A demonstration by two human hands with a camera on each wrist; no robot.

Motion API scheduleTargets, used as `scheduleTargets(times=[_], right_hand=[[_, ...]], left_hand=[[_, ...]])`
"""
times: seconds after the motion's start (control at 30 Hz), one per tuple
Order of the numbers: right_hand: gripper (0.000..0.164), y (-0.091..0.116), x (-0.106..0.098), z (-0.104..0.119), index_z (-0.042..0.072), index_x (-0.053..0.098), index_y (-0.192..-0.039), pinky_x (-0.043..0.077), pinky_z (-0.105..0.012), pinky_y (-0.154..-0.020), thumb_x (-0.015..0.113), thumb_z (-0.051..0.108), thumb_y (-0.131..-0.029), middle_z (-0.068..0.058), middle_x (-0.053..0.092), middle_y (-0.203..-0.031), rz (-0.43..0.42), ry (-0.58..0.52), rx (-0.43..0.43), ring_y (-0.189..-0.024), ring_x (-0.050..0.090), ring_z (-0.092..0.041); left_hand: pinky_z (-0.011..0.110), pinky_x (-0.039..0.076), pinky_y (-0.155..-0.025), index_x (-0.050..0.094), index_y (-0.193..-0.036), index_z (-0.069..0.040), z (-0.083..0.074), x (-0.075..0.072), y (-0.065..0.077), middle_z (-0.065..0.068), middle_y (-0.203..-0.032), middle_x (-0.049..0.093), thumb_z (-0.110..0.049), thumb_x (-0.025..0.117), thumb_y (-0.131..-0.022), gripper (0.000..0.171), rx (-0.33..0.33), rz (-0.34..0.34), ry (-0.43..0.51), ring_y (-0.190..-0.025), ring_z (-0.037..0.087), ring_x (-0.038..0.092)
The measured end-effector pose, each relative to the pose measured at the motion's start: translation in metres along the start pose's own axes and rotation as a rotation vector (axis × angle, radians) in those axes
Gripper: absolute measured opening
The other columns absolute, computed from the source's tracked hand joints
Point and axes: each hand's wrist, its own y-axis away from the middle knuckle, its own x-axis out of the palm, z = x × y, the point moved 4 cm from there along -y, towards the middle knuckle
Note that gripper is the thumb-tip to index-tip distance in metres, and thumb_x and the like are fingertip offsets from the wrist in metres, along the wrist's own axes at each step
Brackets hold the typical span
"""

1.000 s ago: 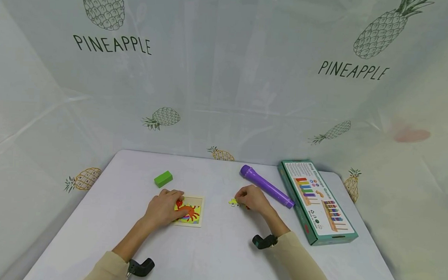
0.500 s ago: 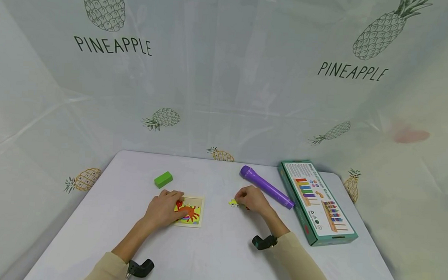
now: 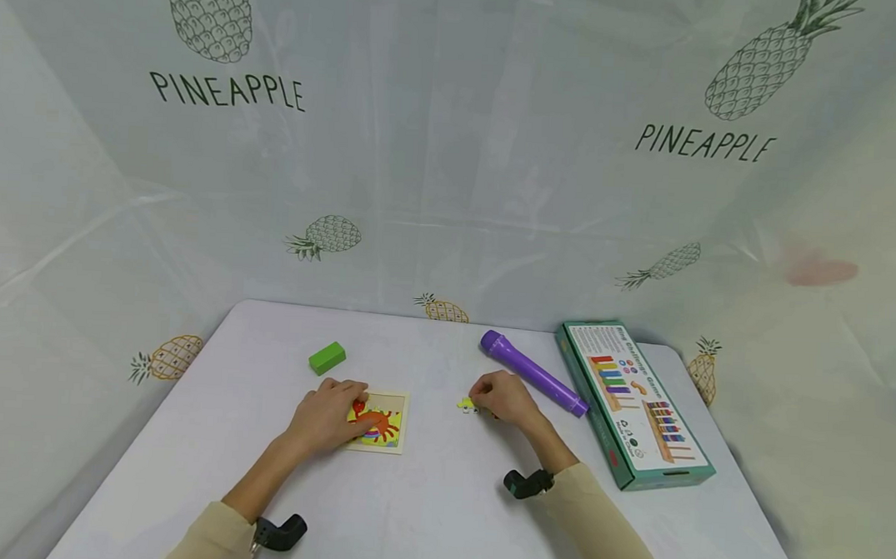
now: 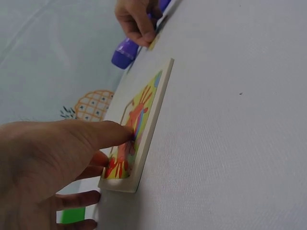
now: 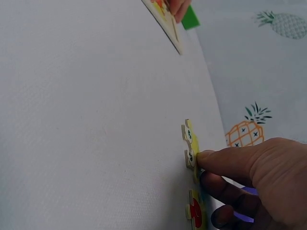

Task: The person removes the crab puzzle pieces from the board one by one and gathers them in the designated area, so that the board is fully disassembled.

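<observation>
A framed crab jigsaw puzzle [image 3: 404,423] lies on the table, left of the middle. My left hand [image 3: 325,414] rests over its left side. In the left wrist view the straight thumb [image 4: 112,134] presses on the crab picture, and the other fingers lie at the frame's edge. To the right, my right hand [image 3: 509,397] pinches a small yellow puzzle piece [image 5: 190,143] with eyes printed on it, between thumb and forefinger, low over the table. Another piece with a red shape [image 5: 195,211] lies just beside it, partly hidden by the hand in the head view.
Behind my left hand is a green block [image 3: 328,358]. A purple tube with a wider end [image 3: 534,372] lies slanting beyond my right hand, its near end by a green-edged game box [image 3: 641,405]. A pineapple-print curtain [image 3: 454,146] hangs behind the table [image 3: 438,512].
</observation>
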Motion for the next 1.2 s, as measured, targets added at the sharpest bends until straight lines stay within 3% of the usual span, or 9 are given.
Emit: scheduleTargets(times=[0.33, 0.6, 0.87, 1.2], right_hand=[[0.005, -0.003, -0.001, 0.003, 0.012, 0.074, -0.089, 0.047, -0.029, -0.052, 0.073, 0.016, -0.092, 0.002, 0.066, -0.078, -0.004, -0.051, 0.018, -0.060, 0.056, -0.014], [0.004, -0.009, 0.010, 0.020, 0.012, 0.075, -0.090, 0.047, -0.028, -0.059, 0.072, 0.015, -0.091, 0.004, 0.067, -0.078, -0.001, -0.023, -0.044, -0.068, 0.057, -0.012], [0.007, -0.016, 0.037, 0.047, 0.013, 0.076, -0.095, 0.048, -0.029, -0.065, 0.071, 0.017, -0.093, 0.003, 0.067, -0.081, 0.052, -0.061, -0.058, -0.072, 0.058, -0.013], [0.013, -0.022, 0.080, 0.087, 0.016, 0.078, -0.102, 0.046, -0.027, -0.073, 0.071, 0.020, -0.093, 0.007, 0.066, -0.086, 0.119, -0.073, -0.142, -0.080, 0.055, -0.010]], left_hand=[[0.062, 0.046, -0.092, 0.070, -0.123, -0.013, 0.003, 0.000, -0.001, 0.007, -0.132, 0.065, -0.050, 0.078, -0.082, 0.056, -0.012, -0.011, 0.006, -0.119, 0.034, 0.055], [0.064, 0.044, -0.093, 0.068, -0.121, -0.016, 0.004, -0.001, 0.000, 0.007, -0.133, 0.063, -0.052, 0.078, -0.082, 0.054, -0.032, -0.012, 0.025, -0.121, 0.035, 0.053], [0.067, 0.041, -0.094, 0.066, -0.120, -0.019, 0.009, 0.002, 0.002, 0.010, -0.138, 0.058, -0.055, 0.079, -0.080, 0.055, -0.050, -0.024, 0.045, -0.124, 0.041, 0.048], [0.064, 0.041, -0.094, 0.064, -0.121, -0.018, 0.014, 0.004, 0.002, 0.009, -0.139, 0.057, -0.054, 0.081, -0.079, 0.058, -0.088, -0.017, 0.050, -0.122, 0.040, 0.048]])
